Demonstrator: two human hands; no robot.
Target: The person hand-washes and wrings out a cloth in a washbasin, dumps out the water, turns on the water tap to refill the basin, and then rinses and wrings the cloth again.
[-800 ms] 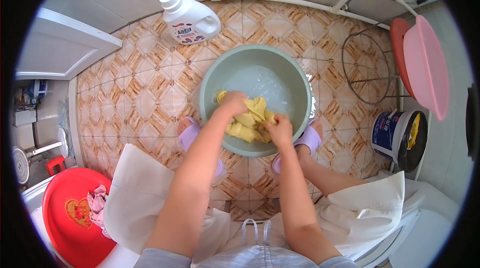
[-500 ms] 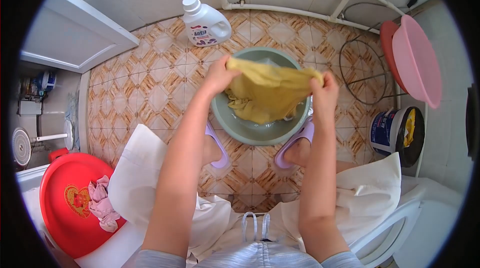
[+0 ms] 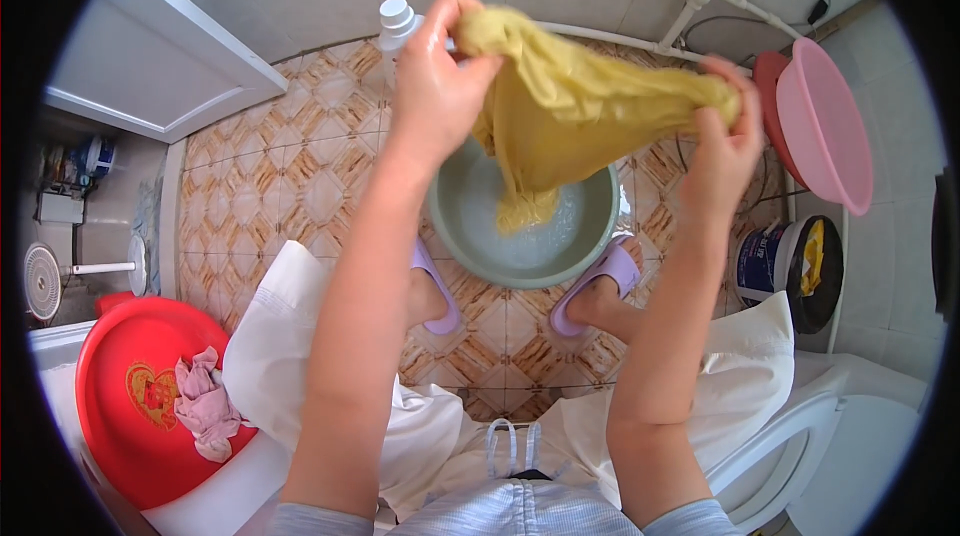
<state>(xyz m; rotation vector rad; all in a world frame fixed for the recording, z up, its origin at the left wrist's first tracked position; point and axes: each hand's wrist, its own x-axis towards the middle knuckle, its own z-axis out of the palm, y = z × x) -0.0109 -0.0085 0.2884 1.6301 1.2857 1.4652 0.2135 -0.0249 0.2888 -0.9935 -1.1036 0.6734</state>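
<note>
A wet yellow garment (image 3: 570,116) hangs stretched between my two hands, above a grey-green basin (image 3: 445,221) on the floor. My left hand (image 3: 440,76) is closed round its upper left part. At the other end, my right hand (image 3: 725,126) pinches the cloth's right corner, a little blurred by motion. The lower tip of the cloth dangles over cloudy, sudsy water (image 3: 535,241) in the basin. Behind my left hand stands a white detergent bottle (image 3: 396,21), mostly hidden by the hand.
My feet in lilac slippers (image 3: 440,301) flank the basin. At left, a red basin (image 3: 110,416) holds a pink cloth (image 3: 207,406). On the right are a pink basin (image 3: 825,126), a black-lidded bucket (image 3: 765,261) and a toilet (image 3: 800,446). White pipes (image 3: 640,46) run along the back wall.
Both hands have risen and moved farther apart, lifting the yellow garment up out of the basin and spreading it wider. The water below now shows, and the bottle is largely covered.
</note>
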